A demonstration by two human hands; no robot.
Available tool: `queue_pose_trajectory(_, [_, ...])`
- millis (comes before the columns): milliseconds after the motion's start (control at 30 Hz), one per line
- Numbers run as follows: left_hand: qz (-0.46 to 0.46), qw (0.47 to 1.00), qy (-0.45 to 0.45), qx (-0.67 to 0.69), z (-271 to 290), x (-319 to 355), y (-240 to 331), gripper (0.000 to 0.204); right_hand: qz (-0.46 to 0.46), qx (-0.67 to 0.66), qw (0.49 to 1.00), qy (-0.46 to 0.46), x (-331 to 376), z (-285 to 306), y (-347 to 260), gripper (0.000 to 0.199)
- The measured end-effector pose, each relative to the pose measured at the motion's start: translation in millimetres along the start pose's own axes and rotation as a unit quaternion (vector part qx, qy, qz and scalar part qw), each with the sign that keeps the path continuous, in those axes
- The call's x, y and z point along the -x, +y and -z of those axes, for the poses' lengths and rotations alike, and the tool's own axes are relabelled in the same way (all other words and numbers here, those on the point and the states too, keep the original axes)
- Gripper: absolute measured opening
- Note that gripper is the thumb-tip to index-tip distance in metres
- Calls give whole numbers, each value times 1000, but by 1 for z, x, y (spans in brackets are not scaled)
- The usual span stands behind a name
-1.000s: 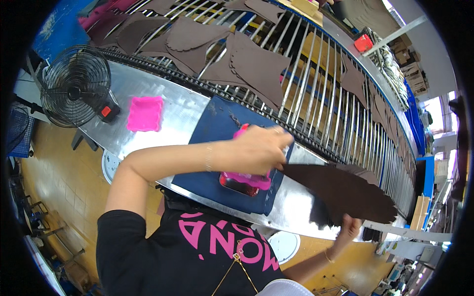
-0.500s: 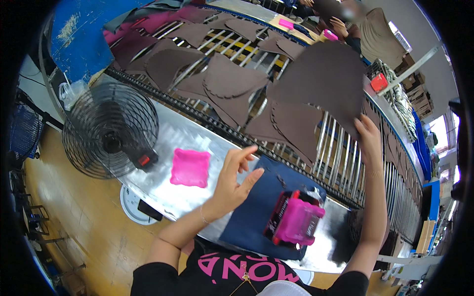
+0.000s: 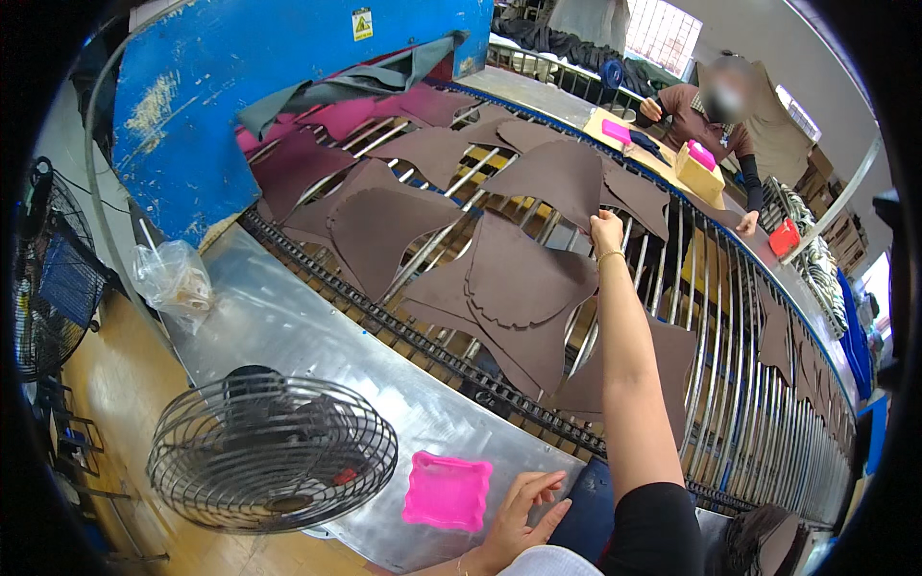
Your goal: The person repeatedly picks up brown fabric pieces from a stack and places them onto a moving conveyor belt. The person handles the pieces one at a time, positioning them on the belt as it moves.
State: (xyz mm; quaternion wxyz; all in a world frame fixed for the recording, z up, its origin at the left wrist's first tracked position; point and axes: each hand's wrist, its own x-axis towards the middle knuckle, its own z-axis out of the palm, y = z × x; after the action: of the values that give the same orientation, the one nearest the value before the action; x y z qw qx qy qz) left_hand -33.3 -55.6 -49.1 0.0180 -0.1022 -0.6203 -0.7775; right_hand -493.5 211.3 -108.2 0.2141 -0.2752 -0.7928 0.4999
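In the head view, the right hand [image 3: 607, 233] is clamped on the near right corner of the brown panel [image 3: 552, 178], thumb and fingers closed at its edge. The panel is out over the rack [image 3: 709, 370], towards the far side; whether it rests on the rods or hangs just above them, I cannot tell. Its long axis runs left to right across the picture, dropping slightly towards the right. The narrow tip points left, the broad end lies to the right, and the rounded edge faces up and away from the person. The pinched corner points down, back towards the person.

Other panels lie about it: one with a notched edge [image 3: 528, 274] sits just nearer, its rounded side turned towards the person, overlapping a larger piece beneath.

The left hand [image 3: 523, 514] is low at the near edge, fingers and thumb apart, with nothing seen in its grasp. It is between the pink tray [image 3: 448, 492] on its left and the dark blue cloth [image 3: 588, 514] on its right, above the metal table [image 3: 288, 298]. The fan [image 3: 279, 446] stands left of the tray. Across the rack is a co-worker [image 3: 711, 106], near a yellow block [image 3: 699, 175].
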Motion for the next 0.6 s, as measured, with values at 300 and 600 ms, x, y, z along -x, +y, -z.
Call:
queue_pose_trajectory(300, [27,999,43,7,-10,3,-25,42,-13,211,976,55,12,10,14,41])
queue_pose_trajectory(600, [-14,996,-35,-86,10,-10,-1,39,270,273,900,-205,103,188,-76,27])
